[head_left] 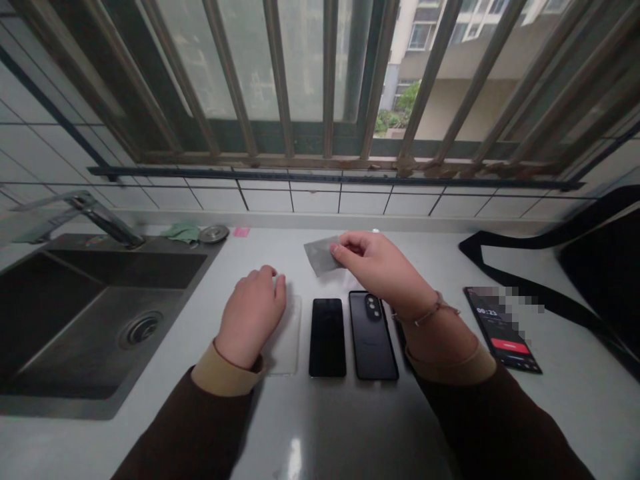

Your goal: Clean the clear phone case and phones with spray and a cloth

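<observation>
Left hand [253,313]: held palm down, fingers curved downward, thumb laid along the outer side, wrist kept low. Right hand [383,267]: reached forward and inward, turned palm down, fingers [336,248] drawn together in a pinching pose. Right wrist [430,320]: slightly bent, encircled by a thin corded bracelet [425,317]. Forearms: angled inward from the lower corners of the view, covered by dark brown sleeves [190,427] finished with tan cuffs [225,372]; hands kept apart, one on each side of the midline
</observation>
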Demonstrator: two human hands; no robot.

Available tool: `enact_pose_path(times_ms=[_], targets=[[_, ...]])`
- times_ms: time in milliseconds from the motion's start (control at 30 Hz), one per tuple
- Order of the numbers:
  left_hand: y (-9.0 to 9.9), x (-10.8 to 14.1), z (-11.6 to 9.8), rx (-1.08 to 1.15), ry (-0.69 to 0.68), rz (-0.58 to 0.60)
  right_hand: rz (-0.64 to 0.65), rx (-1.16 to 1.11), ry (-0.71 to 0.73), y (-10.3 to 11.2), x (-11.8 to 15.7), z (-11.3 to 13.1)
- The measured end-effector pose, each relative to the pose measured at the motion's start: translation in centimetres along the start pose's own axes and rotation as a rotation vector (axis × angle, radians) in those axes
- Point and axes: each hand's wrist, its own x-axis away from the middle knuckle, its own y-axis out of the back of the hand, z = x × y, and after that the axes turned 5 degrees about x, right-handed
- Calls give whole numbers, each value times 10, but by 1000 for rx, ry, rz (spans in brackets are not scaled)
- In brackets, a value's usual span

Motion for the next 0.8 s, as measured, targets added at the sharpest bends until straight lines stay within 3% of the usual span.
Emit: enact_pose_path(times_ms=[100,233,333,433,500,633,700,800], targets=[[1,7,12,-377,71,128,-7,19,-7,10,5,10],[-6,12,20,-402,17,279,71,-44,-58,16,16,16],[-6,9,19,-407,16,264,273,-167,-78,14,33,8],[1,4,12,-357,69,164,506,-290,-58,3,59,-10],[6,2,5,-175,54,78,531,-392,-106,-10,76,-26],[5,7,-11,339,-71,-30,460,-457,-163,-32,94,-48],[-1,11,-19,582,-43,-15,429,-474,-139,-36,95,-51],[-12,18,-34,1029,74,111,349,-505,-103,-36,91,-51]])
